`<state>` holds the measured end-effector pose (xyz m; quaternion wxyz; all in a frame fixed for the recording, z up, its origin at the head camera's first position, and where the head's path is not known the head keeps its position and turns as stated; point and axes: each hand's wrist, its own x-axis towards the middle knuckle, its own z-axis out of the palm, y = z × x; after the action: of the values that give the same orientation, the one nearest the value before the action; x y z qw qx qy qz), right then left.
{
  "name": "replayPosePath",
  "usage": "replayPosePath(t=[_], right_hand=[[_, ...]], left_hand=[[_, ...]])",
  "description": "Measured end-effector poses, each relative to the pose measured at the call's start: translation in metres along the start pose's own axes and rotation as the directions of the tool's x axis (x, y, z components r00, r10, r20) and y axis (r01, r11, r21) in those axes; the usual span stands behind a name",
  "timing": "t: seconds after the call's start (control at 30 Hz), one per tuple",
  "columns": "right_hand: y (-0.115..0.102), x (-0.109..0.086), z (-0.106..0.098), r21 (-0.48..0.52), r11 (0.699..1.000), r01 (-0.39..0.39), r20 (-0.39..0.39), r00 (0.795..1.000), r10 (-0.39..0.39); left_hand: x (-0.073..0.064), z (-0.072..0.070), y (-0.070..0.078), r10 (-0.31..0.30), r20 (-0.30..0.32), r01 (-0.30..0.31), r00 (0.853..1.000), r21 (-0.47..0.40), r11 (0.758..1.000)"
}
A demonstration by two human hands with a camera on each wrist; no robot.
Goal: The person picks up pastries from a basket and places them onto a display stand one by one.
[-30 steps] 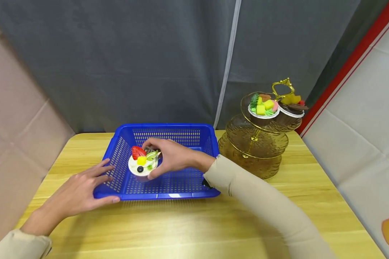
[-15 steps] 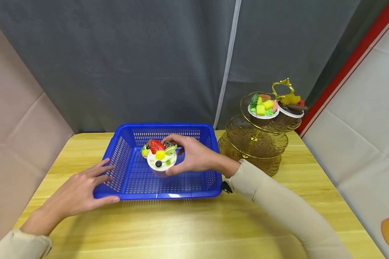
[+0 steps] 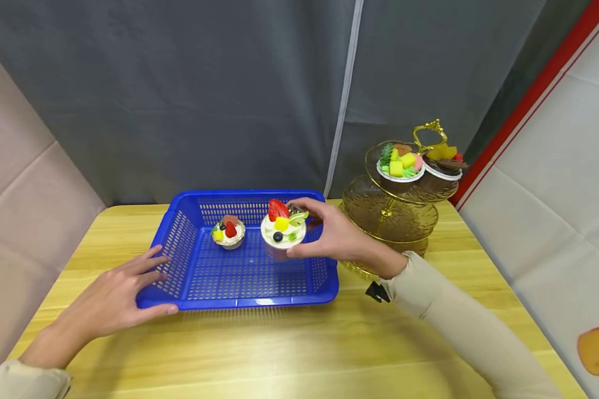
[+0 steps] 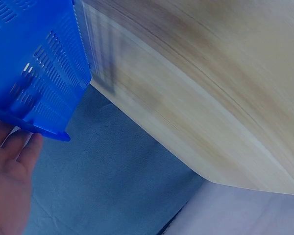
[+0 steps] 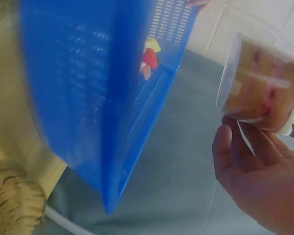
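Observation:
My right hand [image 3: 331, 233] grips a clear dessert cup [image 3: 282, 238] between thumb and fingers, over the right half of a blue plastic basket [image 3: 239, 303]. Cream, a strawberry, a yellow cube, a blueberry and a green slice top the cup. In the right wrist view, the cup [image 5: 262, 85] shows pink and tan layers through its side. On the basket's floor, back left, sits a small fruit-topped cream cupcake [image 3: 231, 234]. My left hand [image 3: 110, 296] rests on the basket's front left corner, fingers extended along the left rim and thumb along the front.
Right of the basket stands a three-tier amber stand [image 3: 386, 219] with gold trim. Its top tier bears a fruit-topped dessert cup [image 3: 400, 169] and a chocolate-topped one [image 3: 441, 166]. A grey curtain [image 3: 204, 100] hangs behind the wooden table [image 3: 259, 354].
My right hand has carried the dessert cup rightward and a little up across the basket, uncovering the cupcake on its floor. My left hand stays on the basket's corner.

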<state>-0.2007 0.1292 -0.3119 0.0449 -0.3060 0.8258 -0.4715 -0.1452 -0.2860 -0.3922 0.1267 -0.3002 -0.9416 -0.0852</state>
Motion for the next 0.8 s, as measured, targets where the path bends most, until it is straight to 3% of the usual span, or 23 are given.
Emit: replayPosePath(t=[0.17, 0.4, 0.6, 0.8], right_hand=[[0.008, -0.015, -0.011, 0.017, 0.999, -0.049, -0.080, 0.995, 0.050], [0.020, -0.029, -0.025, 0.033, 0.999, -0.042, -0.185, 0.982, 0.047], [0.028, -0.041, -0.038, 0.081, 0.993, -0.090, -0.237, 0.966, 0.107], [0.039, -0.056, -0.051, 0.067, 0.988, -0.138, -0.293, 0.944, 0.152]], left_hand=[[0.000, -0.001, 0.000, -0.009, 0.008, 0.009, 1.000, -0.004, 1.000], [-0.002, -0.004, 0.000, -0.045, 0.030, 0.045, 0.999, 0.001, 0.999], [-0.002, -0.004, 0.001, -0.041, 0.033, 0.041, 0.999, 0.002, 0.999], [-0.001, -0.001, 0.000, -0.007, 0.011, 0.007, 1.000, 0.003, 1.000]])
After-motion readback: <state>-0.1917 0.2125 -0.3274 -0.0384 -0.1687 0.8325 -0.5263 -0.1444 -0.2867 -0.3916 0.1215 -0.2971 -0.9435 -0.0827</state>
